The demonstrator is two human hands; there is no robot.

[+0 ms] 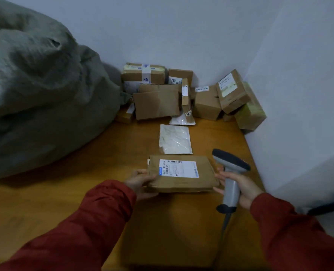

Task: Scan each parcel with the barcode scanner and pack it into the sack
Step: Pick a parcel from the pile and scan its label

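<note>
Label-up parcel (181,174) between my hands, over the near half of the table (84,173).
My left hand (140,182) pinches its left edge, thumb on top; my right hand (242,187) is wrapped round the barcode scanner (230,161) handle, near the table's right edge by the wall (299,94). Tabletop shows between parcel and sack (41,98) at left. A white pouch (175,138) lies just beyond, with boxes (156,102) piled in the far corner.

The left sleeve (80,227) and right sleeve (291,233) are long, dark red fabric, softly creased; each cuff ends at the wrist. The left hand (137,182) and right hand (243,187) are bare.
</note>
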